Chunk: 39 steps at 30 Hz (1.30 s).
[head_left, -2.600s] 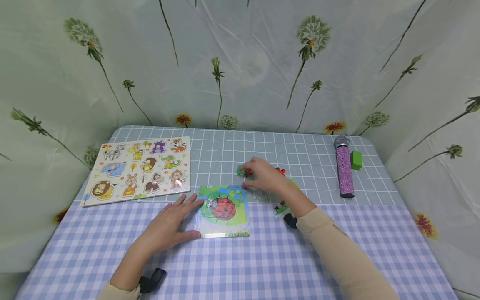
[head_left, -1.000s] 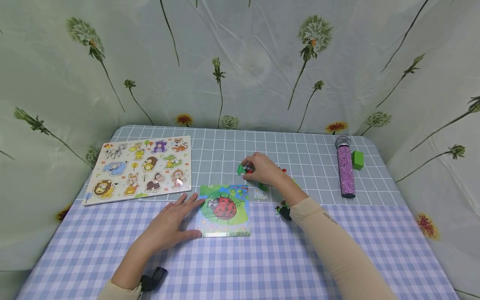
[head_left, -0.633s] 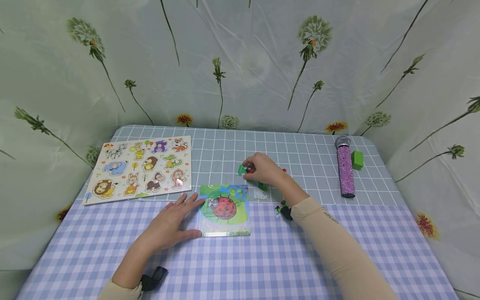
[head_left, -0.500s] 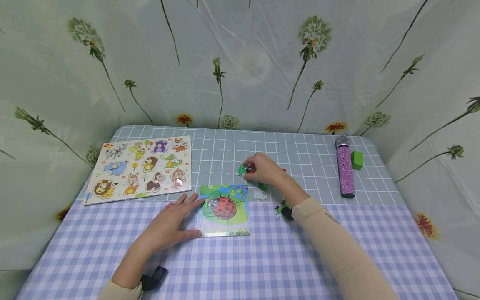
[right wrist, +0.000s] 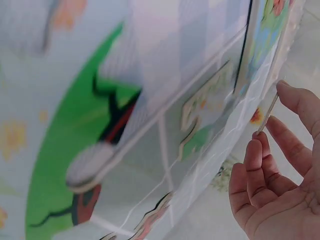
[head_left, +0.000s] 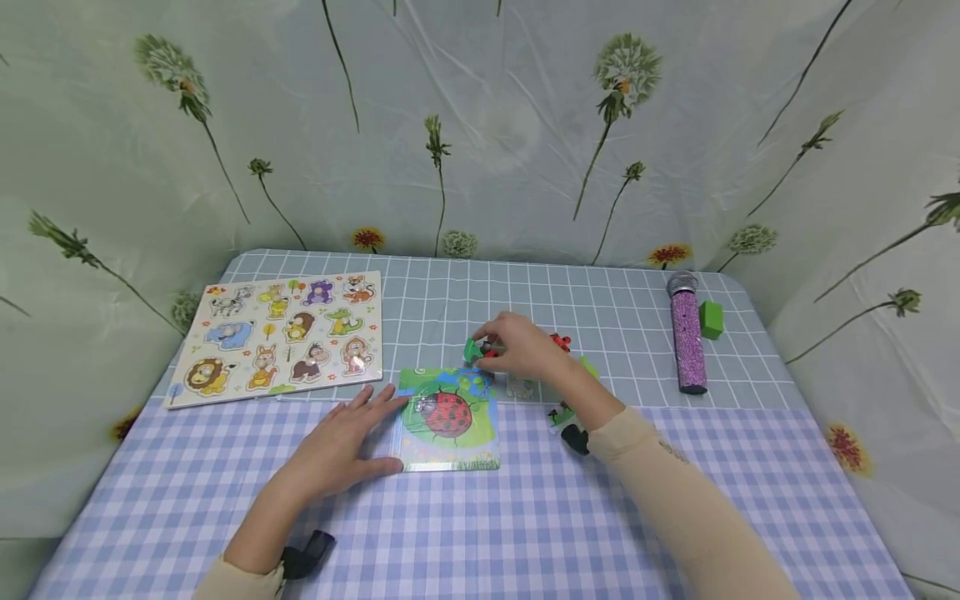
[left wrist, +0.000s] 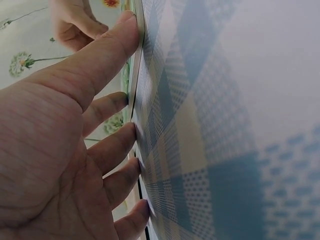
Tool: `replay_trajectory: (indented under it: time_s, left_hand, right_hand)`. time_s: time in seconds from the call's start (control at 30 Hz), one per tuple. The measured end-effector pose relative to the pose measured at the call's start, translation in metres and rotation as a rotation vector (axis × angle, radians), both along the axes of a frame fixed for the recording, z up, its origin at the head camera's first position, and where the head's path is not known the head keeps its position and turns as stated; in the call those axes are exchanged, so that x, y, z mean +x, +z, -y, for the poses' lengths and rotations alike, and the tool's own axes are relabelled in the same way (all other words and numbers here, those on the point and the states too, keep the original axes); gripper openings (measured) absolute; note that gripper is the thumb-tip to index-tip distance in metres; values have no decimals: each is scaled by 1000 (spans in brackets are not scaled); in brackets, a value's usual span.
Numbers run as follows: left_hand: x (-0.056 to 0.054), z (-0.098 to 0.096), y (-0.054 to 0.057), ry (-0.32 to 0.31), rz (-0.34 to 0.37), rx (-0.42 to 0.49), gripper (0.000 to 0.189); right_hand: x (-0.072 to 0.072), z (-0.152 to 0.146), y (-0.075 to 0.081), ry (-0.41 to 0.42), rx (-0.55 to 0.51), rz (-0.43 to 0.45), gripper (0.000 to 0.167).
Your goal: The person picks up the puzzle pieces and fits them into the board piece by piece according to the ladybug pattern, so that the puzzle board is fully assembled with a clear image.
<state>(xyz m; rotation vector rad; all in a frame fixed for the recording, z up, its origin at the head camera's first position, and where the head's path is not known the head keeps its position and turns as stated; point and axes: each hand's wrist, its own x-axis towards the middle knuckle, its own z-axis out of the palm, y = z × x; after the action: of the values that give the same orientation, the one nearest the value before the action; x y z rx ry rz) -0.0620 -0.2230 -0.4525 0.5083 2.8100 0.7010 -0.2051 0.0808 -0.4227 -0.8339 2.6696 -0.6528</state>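
A square ladybug puzzle board lies on the checked cloth in the head view. My left hand lies along its left side, fingers spread, with thumb and fingertips touching the edge. Just beyond the board's top right corner, my right hand pinches a green, red and black puzzle piece. In the right wrist view that puzzle piece appears edge-on, thin, between thumb and fingertips. Other loose puzzle pieces lie around and under the right forearm, partly hidden. A pale puzzle piece lies beside the board.
A large animal puzzle board lies at the back left. At the back right are a glittery purple microphone and a green block. A flower-printed curtain stands behind the table.
Over the last half second my right hand has shifted slightly left and nearer the ladybug board, carrying the puzzle piece. My left hand has stayed in place.
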Motion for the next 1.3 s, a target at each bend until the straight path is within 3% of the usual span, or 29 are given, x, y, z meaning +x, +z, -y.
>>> replay_trajectory:
  time_s: [0.37, 0.67, 1.3]
  left_hand:
    - [-1, 0, -1, -2, 1, -12, 91]
    - [-1, 1, 0, 5, 7, -8, 96]
    - [-1, 1, 0, 31, 19, -8, 104]
  right_hand:
    - [34, 19, 2, 112, 4, -50, 41]
    - [58, 37, -1, 187, -39, -31, 37]
    - [67, 65, -11, 255, 11, -92, 36]
